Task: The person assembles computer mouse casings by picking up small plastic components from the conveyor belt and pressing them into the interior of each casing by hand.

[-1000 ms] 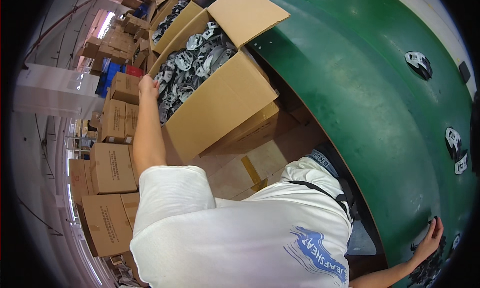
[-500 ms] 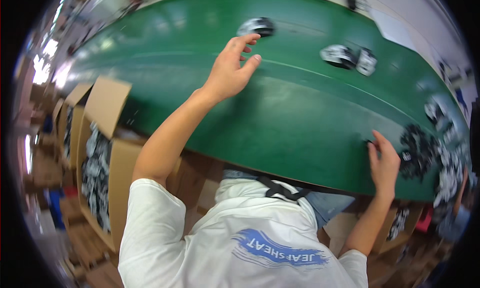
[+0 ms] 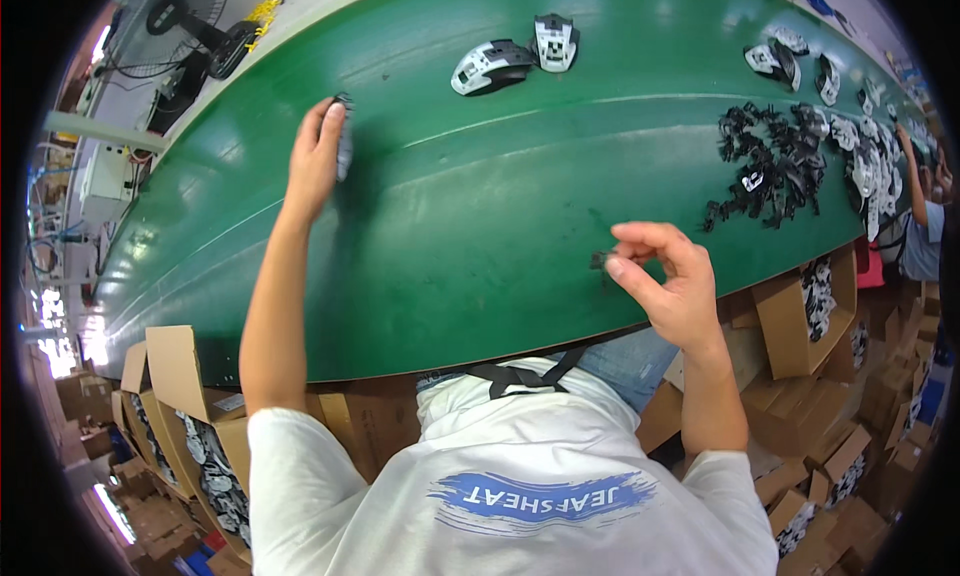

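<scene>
At the left of the green worktop, my left hand has its fingers closed round a computer mouse shell, grey along the visible side and black at the top. Most of that shell is hidden by the hand. My right hand is raised over the near part of the worktop, thumb and forefinger pinching a small black plastic part. Beyond and between the hands, a white-and-black mouse shell touches or nearly touches another mouse shell.
A heap of black plastic parts lies to the right, beside a pile of white-and-grey parts. More mouse shells rest behind. Open cardboard boxes line the near edge. A fan stands far left; another person works far right.
My left hand has gone from open beside a mouse shell to gripping one, farther left. My right hand has come inward with the small black part. The view has turned to the right.
</scene>
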